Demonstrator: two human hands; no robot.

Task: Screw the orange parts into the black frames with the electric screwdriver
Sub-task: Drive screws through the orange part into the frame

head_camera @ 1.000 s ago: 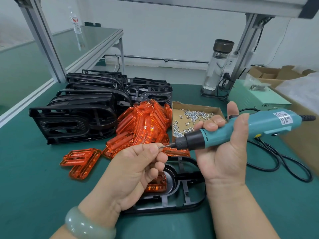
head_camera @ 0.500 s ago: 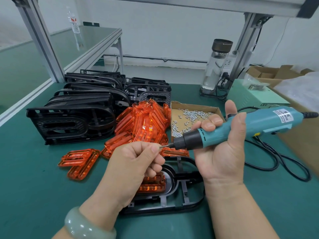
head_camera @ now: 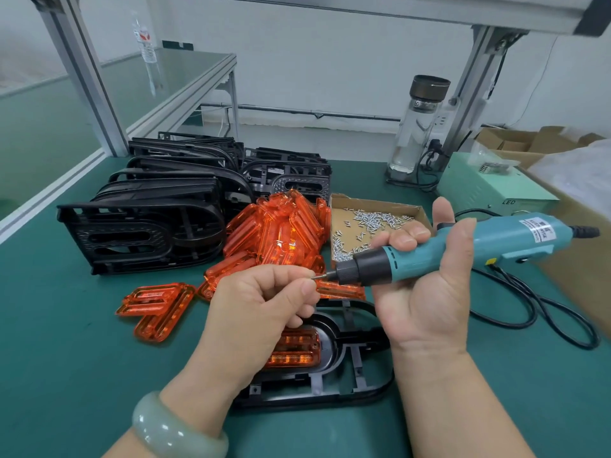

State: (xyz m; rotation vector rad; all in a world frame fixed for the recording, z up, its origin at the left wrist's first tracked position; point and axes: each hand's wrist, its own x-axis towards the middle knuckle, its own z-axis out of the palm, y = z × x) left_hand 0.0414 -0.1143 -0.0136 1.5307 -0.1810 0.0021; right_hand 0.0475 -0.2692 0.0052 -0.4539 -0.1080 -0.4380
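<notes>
Screwdriver (head_camera: 429, 256) gripped in right hand (head_camera: 426, 292), fingers curled round teal body, thumb laid across it. Long axis held nearly level, left to right. Bit pointed left and slightly down, at left hand (head_camera: 264, 302); cord end pointed right. Left hand's fingers curled, thumb and forefinger pinched on small screw (head_camera: 312, 278), barely seen, at bit tip. Black frame (head_camera: 347, 378) laid flat below both hands, orange part (head_camera: 294, 348) seated in it under left hand. Pile of orange parts (head_camera: 281, 233) beyond left hand. Box of screws (head_camera: 373, 204) behind right hand's fingers.
</notes>
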